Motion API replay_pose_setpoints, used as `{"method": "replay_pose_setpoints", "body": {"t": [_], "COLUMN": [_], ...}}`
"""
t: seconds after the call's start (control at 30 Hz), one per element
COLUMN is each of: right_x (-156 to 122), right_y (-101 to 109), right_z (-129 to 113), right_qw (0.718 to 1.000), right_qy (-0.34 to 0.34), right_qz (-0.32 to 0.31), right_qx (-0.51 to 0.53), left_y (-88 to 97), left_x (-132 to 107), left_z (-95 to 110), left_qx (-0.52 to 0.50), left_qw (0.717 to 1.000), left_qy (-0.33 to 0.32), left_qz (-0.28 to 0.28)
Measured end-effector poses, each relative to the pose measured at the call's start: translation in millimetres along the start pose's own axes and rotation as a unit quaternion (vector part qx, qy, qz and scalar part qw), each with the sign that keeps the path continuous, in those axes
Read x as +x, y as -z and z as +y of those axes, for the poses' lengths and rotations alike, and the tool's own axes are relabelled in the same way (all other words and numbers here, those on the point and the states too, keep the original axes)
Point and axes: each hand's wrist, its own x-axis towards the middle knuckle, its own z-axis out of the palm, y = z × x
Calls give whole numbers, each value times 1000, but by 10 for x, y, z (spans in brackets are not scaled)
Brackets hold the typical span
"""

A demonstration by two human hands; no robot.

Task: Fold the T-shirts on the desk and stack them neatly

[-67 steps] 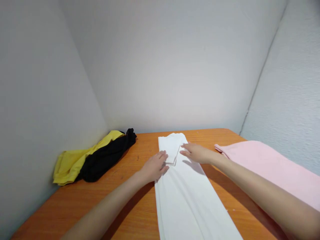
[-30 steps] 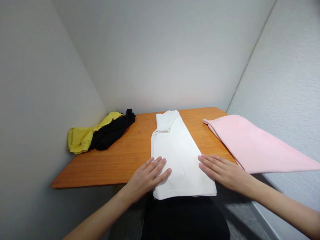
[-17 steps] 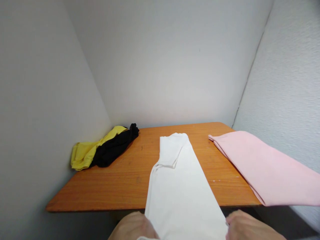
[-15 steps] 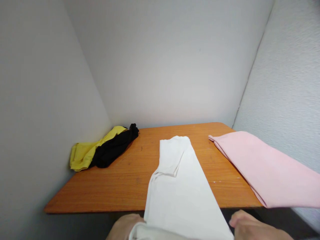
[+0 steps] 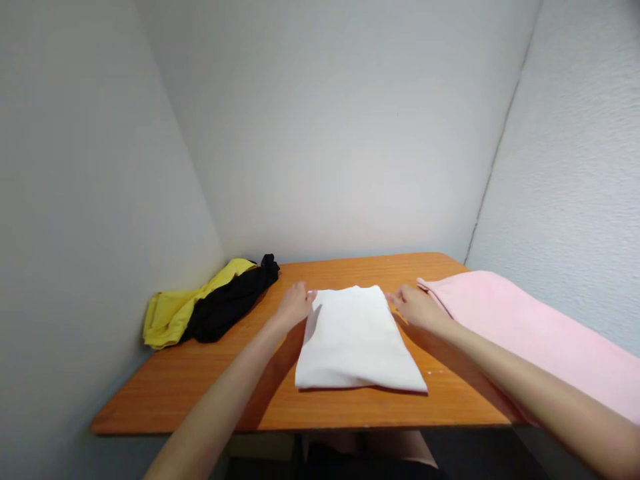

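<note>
A white shirt point(image 5: 354, 340) lies folded into a flat, near-rectangular shape in the middle of the wooden table, its near edge slightly raised. My left hand point(image 5: 297, 304) is at the shirt's far left corner, thumb against the edge and fingers loosely bent apart. On the other side, my right hand point(image 5: 414, 307) hovers by the far right corner with fingers parted and nothing visible in them. Both forearms reach over the table and cast shadows beside the shirt. The sleeve fold is hidden beneath the top layer.
Crumpled at the table's far left are a yellow cloth point(image 5: 173, 315) and a black cloth point(image 5: 230, 307). A pink cloth point(image 5: 530, 327) lies flat on the right, partly under my right forearm and past the table edge. Walls enclose the wooden table point(image 5: 200, 400) at the back and sides.
The shirt's near part, which hung over the front edge by my hands, now lies folded over its far part. Both hands have moved from the near edge to the far corners.
</note>
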Motion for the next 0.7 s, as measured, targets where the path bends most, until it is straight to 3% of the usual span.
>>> {"method": "replay_pose_setpoints", "body": {"t": [0.07, 0.17, 0.27, 0.33, 0.5, 0.6, 0.7], "right_x": [-210, -591, -836, -907, -1072, -1273, -1441], "right_y": [-78, -164, -242, -289, -306, -239, -169], "right_z": [48, 42, -32, -69, -28, 35, 99], "right_qw": [998, 989, 984, 984, 990, 993, 995], "right_qy": [26, 54, 66, 81, 105, 95, 56], "right_qz": [-35, -72, -58, -35, -34, -66, -80], "right_qx": [-50, -118, -152, -153, -92, -39, -30], "left_y": [-110, -269, -426, -534, -710, -677, -578], "left_x": [-58, -206, -367, -463, -795, -1019, -993], "left_z": [-89, -142, -100, -63, -17, 49, 133], "left_qx": [47, 164, 231, 243, 267, 268, 263], "left_qw": [999, 976, 938, 930, 931, 929, 933], "left_qy": [-19, -104, -191, -197, -163, -192, -204], "left_qz": [-19, -97, -172, -191, -190, -167, -137]}}
